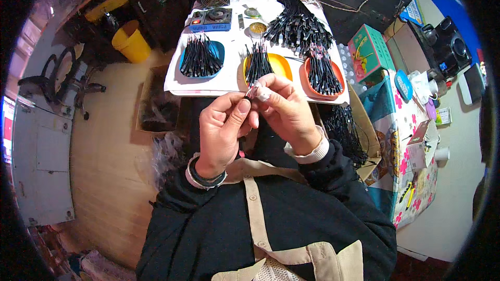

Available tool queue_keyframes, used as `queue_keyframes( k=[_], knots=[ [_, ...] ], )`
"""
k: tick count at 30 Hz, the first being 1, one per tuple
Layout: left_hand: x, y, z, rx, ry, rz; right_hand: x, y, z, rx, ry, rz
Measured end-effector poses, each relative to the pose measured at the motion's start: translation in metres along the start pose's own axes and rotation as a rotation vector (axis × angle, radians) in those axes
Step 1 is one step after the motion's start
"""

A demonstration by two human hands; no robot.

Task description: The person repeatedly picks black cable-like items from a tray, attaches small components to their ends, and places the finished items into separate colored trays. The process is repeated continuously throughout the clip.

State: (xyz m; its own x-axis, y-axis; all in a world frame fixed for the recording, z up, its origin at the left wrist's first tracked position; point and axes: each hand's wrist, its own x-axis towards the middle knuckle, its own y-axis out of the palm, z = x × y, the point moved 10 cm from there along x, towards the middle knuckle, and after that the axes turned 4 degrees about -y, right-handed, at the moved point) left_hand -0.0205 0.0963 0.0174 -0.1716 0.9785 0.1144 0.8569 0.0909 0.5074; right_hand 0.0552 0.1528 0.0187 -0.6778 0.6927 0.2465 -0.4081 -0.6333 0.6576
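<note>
My left hand (223, 127) and my right hand (291, 114) meet in front of the table's near edge. Thumb and fingers of the left are closed on a thin black cable (249, 95). The right pinches at its light-coloured end, with a whitish wrap on the thumb; the small details there are blurred. Just beyond my fingers, a bundle of black cables (259, 62) lies in a yellow tray (282, 64). More cables (202, 60) fill a blue tray (222, 52) to its left. An orange tray (341, 80) on the right holds another bundle (324, 73).
A blue device (211, 26) and a round tin (257, 28) stand behind the trays, near a large cable pile (299, 26). To the right are a carton of cables (371, 145) and a flowered table (409, 177). A yellow bucket (131, 41) stands at left.
</note>
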Motion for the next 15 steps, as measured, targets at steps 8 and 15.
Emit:
queue_keyframes(
  k=[8, 15],
  knots=[
    [-0.001, 0.001, 0.019, -0.17, -0.152, 0.068, -0.013, -0.004, -0.014, 0.166, -0.014, -0.094],
    [-0.003, 0.003, 0.015, -0.09, -0.079, 0.079, -0.017, -0.005, -0.009, 0.148, -0.04, -0.11]
  ],
)
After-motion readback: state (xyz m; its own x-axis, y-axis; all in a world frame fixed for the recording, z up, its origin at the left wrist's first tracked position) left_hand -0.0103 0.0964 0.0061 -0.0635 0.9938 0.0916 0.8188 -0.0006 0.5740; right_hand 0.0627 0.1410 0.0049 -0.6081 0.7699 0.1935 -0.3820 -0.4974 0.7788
